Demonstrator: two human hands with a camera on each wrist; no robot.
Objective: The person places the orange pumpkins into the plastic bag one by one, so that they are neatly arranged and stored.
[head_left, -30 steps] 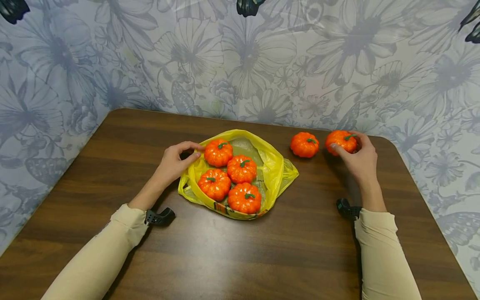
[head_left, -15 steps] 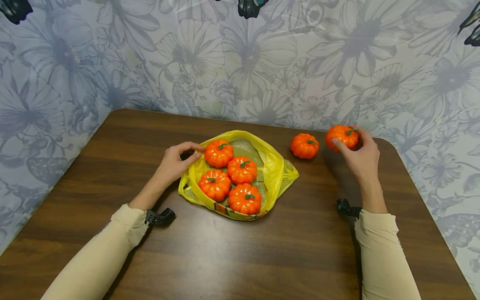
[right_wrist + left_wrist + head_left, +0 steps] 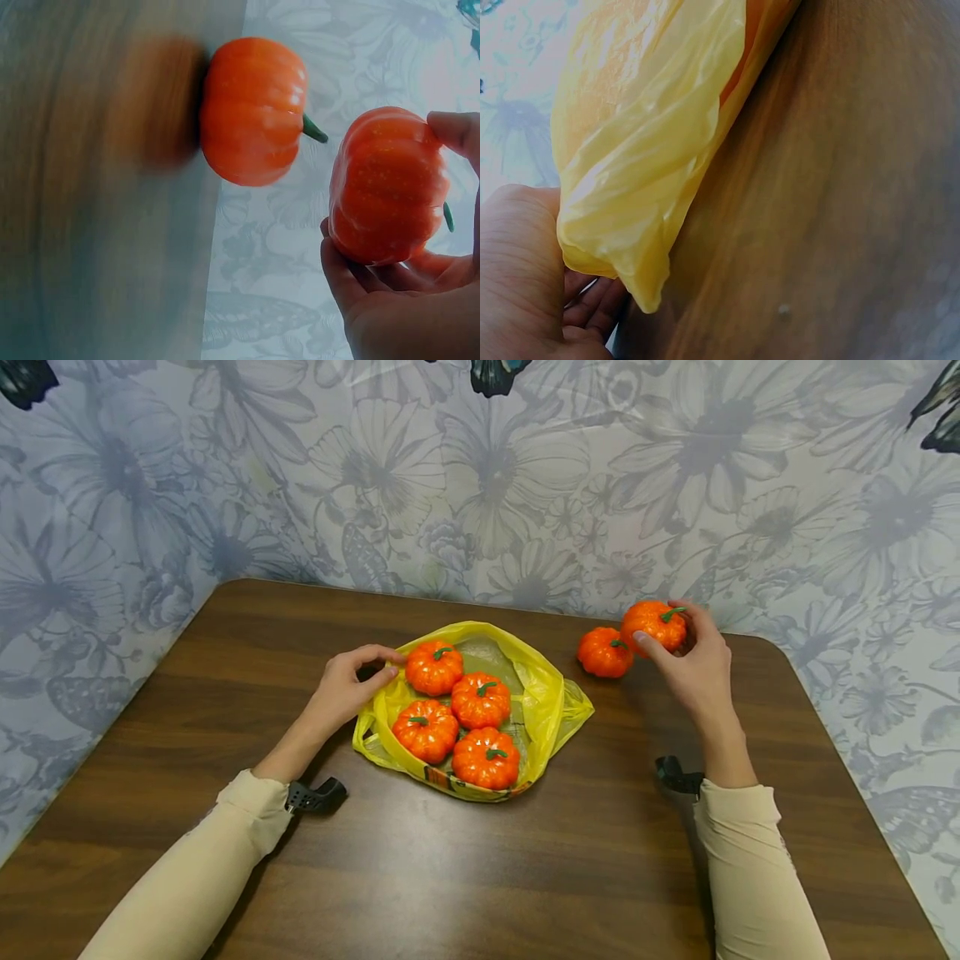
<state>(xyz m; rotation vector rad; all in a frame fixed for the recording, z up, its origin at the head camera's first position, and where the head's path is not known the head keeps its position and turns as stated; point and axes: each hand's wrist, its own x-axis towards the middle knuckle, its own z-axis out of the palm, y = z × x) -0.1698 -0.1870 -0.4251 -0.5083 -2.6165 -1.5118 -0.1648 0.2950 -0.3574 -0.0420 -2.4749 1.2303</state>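
Note:
In the head view, a yellow plastic bag [image 3: 537, 697] lies spread with its mouth up, several small orange pumpkins [image 3: 481, 700] inside it. My left hand [image 3: 348, 687] holds the bag's left rim between thumb and fingers; the left wrist view shows yellow film [image 3: 641, 150] against that hand, its fingertips partly hidden. My right hand [image 3: 697, 664] grips one orange pumpkin [image 3: 654, 625] with a green stem, raised off the table. Just left of it, another pumpkin [image 3: 602, 653] sits on the table, and the right wrist view shows a gap between the two.
The brown wooden table [image 3: 450, 877] ends at a back edge against a wall with floral wallpaper [image 3: 495, 485]. The standing pumpkin is near that back edge, right of the bag. Black wrist straps [image 3: 317, 796] are on both forearms.
My right hand has lifted its pumpkin off the table and moved it left, toward the pumpkin standing beside it. The left hand and the bag stay in place.

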